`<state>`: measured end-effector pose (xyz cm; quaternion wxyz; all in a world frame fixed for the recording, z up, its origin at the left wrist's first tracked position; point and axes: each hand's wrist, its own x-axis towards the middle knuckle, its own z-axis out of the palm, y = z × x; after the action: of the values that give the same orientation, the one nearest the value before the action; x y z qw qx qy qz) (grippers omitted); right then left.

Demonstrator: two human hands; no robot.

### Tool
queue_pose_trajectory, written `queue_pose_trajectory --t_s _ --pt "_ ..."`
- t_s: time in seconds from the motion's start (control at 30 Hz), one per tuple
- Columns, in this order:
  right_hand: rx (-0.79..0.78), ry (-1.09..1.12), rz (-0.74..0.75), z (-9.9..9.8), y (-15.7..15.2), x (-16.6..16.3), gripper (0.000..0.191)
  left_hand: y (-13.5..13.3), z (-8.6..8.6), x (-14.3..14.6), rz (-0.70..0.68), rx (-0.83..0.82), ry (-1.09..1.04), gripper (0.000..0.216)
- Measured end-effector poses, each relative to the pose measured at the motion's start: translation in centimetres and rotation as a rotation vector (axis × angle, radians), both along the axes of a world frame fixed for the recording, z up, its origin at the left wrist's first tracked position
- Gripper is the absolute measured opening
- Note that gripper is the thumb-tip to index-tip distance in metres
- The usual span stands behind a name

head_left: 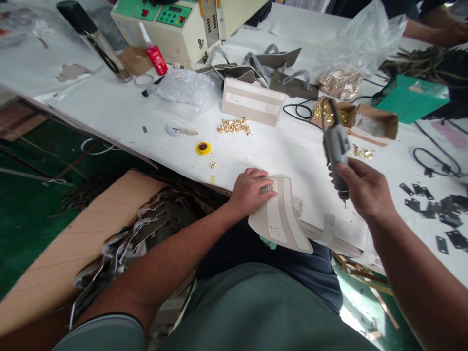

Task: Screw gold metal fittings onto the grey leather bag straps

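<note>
My left hand point(252, 191) grips the upper left edge of a beige panel point(276, 214), its thumb and fingers close to a small metal fitting there. The panel overhangs the table's front edge, above my lap. A paler strip runs along it, with a small rectangular marking near the lower end. In my right hand point(369, 190) is a grey electric screwdriver point(337, 158), held above the table to the right of the panel. Its bit points down and touches nothing I can see. Beyond my left hand lie a small gold fitting point(213, 165) and a yellow round container point(203, 148).
Gold hardware point(234, 126) lies in a pile mid-table. Behind it stands another beige panel point(252, 101). Small cardboard boxes point(373, 124), a green box point(411, 101) and black plates point(449, 209) are at right. A red bottle point(156, 58) stands near the cream machine point(183, 34). Another person's hands point(451, 34) show top right.
</note>
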<state>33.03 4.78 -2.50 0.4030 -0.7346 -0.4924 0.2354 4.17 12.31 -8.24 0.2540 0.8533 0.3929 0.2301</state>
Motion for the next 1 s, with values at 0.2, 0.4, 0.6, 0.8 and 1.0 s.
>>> queue_pose_trajectory --t_s 0.2,0.4,0.6,0.8,1.0 --pt "0.293 0.622 0.045 3.3 2.4 -7.3 0.029 0.1 0.0 0.1 -0.004 0.003 0.003 0.028" --pt "0.411 0.516 0.053 1.7 4.5 -12.8 0.051 0.1 0.0 0.0 -0.015 0.015 0.031 0.030" --pt "0.391 0.446 0.049 0.0 5.1 -13.7 0.051 0.1 -0.2 -0.1 -0.023 0.031 0.022 0.034" --pt "0.381 0.433 0.055 -0.8 5.3 -13.8 0.052 0.1 -0.4 -0.1 -0.026 0.025 0.030 0.036" --pt "0.428 0.445 0.076 -1.3 5.3 -13.8 0.047 0.1 -0.5 -0.1 -0.024 0.048 0.022 0.036"
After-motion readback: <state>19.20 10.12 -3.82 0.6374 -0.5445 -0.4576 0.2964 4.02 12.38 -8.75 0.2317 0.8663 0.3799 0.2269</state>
